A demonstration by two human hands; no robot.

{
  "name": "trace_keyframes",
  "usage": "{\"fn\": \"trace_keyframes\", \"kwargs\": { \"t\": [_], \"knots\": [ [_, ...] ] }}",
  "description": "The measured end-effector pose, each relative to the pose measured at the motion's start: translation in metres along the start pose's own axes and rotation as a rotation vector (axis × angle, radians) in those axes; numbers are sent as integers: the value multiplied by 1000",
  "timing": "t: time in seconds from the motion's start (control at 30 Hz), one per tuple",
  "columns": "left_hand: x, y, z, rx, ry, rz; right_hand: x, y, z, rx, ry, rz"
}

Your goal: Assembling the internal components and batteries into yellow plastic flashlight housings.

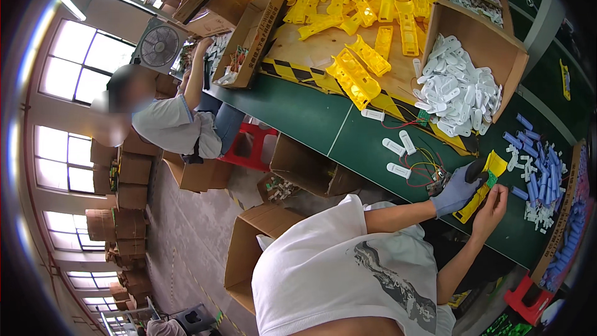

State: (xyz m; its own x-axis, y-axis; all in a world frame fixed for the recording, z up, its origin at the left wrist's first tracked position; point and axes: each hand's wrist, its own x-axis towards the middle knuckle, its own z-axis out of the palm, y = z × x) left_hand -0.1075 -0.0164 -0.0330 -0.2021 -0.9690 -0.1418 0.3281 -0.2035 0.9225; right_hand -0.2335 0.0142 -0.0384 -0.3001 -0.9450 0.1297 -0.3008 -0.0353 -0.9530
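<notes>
My left hand (459,191), in a grey glove with dark fingertips, grips a long yellow plastic housing (495,163) over the table's near edge. A small green circuit board (492,180) lies against the housing, between my hands. My bare right hand (490,211) is closed, its thumb and fingertips pinched at the board's lower edge; the fingers partly hide what they hold. Left of the glove, a metal part with red and yellow wires (439,177) rests on the table. Close by lie several white oval plastic covers (398,170).
Blue cylindrical cells (547,168) and small white pieces (538,216) lie to the right. An open carton (513,65) has white covers heaped at its mouth. Yellow housings (388,0) pile up on a board at the back. Further left, another person (177,121) works beside a carton (254,43).
</notes>
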Motion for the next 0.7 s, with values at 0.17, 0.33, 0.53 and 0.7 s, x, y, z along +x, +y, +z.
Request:
{"fn": "trace_keyframes", "kwargs": {
  "t": [0.17, 0.33, 0.53, 0.7],
  "knots": [
    [-2, -9, -12, 79, 133, 114, 0, -20, 17, -76, -13, -138],
    [-4, 13, -14, 99, 40, 113, -5, -31, 16, 36, -45, 59],
    [-5, 15, -2, 220, -64, 111, -9, -30, 4, 49, -82, 135],
    [-1, 10, -3, 332, -96, 190, -5, -30, -3, 65, -139, 130]
  ]
}}
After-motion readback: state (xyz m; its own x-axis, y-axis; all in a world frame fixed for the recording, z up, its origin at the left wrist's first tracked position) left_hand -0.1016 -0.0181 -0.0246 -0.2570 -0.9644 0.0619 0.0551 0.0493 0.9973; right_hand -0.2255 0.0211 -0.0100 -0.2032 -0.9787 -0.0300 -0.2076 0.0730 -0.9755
